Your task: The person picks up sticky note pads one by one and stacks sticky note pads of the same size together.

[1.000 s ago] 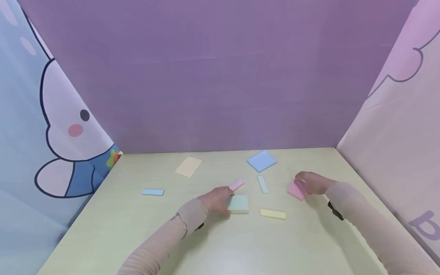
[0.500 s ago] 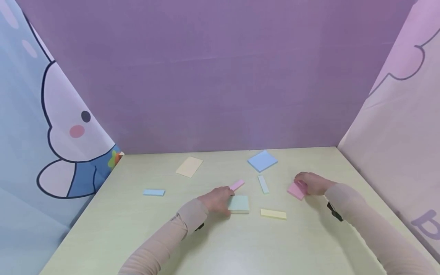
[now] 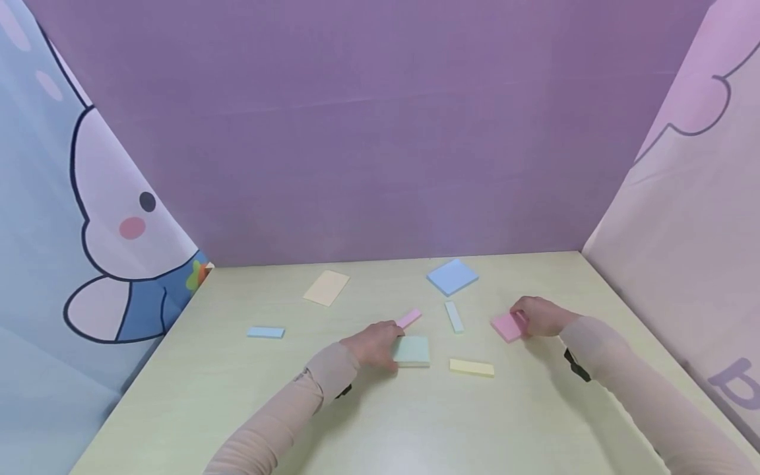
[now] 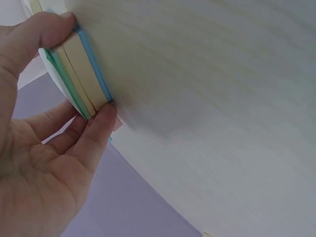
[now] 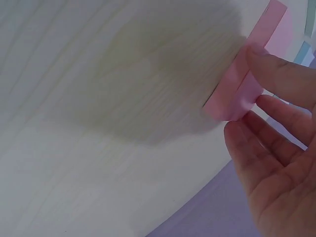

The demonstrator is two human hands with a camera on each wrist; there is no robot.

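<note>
My left hand (image 3: 375, 346) grips a stack of square sticky note pads (image 3: 412, 351) by its left side, thumb on the near edge and fingers on the far one. In the left wrist view the stack (image 4: 79, 74) shows layers: pale green on top, cream between, blue at the bottom against the table. Toward the right, my right hand (image 3: 541, 316) pinches a pink sticky note pad (image 3: 506, 326) at its right corner. The right wrist view has the thumb on the side of this pink pad (image 5: 247, 69), the fingertips by its other end. The pad lies on the table.
Around the hands lie a narrow pink pad (image 3: 408, 318), a narrow pale green pad (image 3: 454, 317), a narrow yellow pad (image 3: 472, 368) and a narrow blue pad (image 3: 265, 332). Farther back are a cream pad (image 3: 326, 288) and a blue square pad (image 3: 452, 277). A purple backdrop (image 3: 380, 132) rises behind the table.
The pink pad under my right hand has turned a little and shifted slightly left. My left hand and its stack keep their place.
</note>
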